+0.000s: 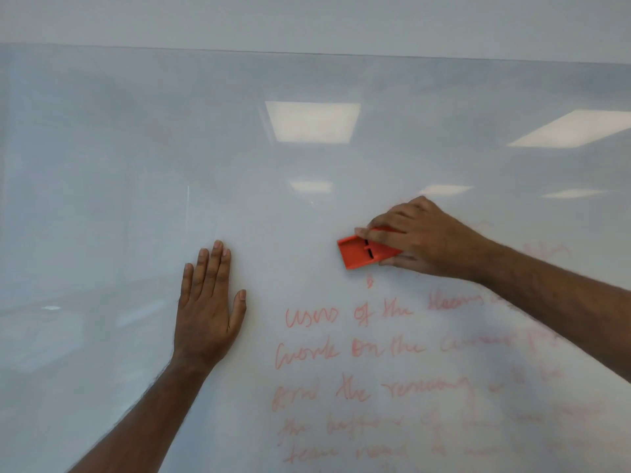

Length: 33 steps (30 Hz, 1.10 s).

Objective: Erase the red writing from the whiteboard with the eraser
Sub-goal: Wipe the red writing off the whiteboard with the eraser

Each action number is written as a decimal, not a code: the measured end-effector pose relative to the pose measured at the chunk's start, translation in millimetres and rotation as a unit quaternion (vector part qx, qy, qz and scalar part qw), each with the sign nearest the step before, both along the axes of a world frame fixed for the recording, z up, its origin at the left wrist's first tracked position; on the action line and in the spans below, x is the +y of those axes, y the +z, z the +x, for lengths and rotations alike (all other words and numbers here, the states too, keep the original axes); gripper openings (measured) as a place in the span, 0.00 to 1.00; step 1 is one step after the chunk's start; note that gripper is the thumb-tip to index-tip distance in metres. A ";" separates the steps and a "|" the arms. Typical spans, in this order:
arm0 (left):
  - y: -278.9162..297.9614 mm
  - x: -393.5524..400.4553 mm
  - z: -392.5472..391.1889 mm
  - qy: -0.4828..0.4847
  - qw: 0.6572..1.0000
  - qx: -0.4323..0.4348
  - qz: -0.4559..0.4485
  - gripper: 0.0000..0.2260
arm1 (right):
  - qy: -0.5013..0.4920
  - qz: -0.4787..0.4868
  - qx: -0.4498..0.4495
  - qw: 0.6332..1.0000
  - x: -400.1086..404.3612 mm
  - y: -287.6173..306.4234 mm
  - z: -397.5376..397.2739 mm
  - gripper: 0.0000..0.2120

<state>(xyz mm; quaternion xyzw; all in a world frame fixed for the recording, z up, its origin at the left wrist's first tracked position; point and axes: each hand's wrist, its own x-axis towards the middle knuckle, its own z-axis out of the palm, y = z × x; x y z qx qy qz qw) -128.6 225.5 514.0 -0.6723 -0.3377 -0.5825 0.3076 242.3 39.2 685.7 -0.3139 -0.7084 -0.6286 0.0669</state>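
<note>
A large glossy whiteboard (pixel 136 165) fills the view. Several lines of red writing (pixel 345 349) cover its lower right, with fainter smeared traces to the right and a small red mark just below the eraser. My right hand (pixel 423 240) grips an orange eraser (pixel 358 255) and holds it against the board just above the top written line. The fingers lie over the eraser's top edge and the thumb under it. My left hand (pixel 208 302) rests flat on the board to the left of the writing, fingers straight and pointing up.
The board's top edge (pixel 307 53) runs across the upper part of the view, with plain wall above it. Ceiling lights (pixel 312 121) reflect in the glossy surface. The left half of the board carries no writing.
</note>
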 end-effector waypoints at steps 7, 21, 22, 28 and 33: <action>-0.5 -2.4 1.4 0.011 1.000 0.000 -0.010 0.33 | 0.043 0.023 0.191 0.980 9.4 19.9 -25.5 0.32; -12.4 -14.3 8.0 -0.004 0.999 -0.018 -0.048 0.33 | 0.013 -0.044 0.025 0.999 2.6 -57.4 -1.9 0.31; -12.9 -15.5 9.5 -0.006 0.998 -0.023 -0.051 0.33 | 0.009 -0.049 0.017 0.999 -0.2 -56.4 4.9 0.31; -13.9 -26.2 20.1 -0.034 0.994 -0.045 -0.092 0.34 | -0.009 -0.025 0.012 1.000 -16.3 -30.8 33.1 0.32; -12.1 -35.9 27.2 -0.056 0.988 -0.059 -0.130 0.34 | -0.015 0.021 0.100 0.995 -27.5 5.6 39.2 0.31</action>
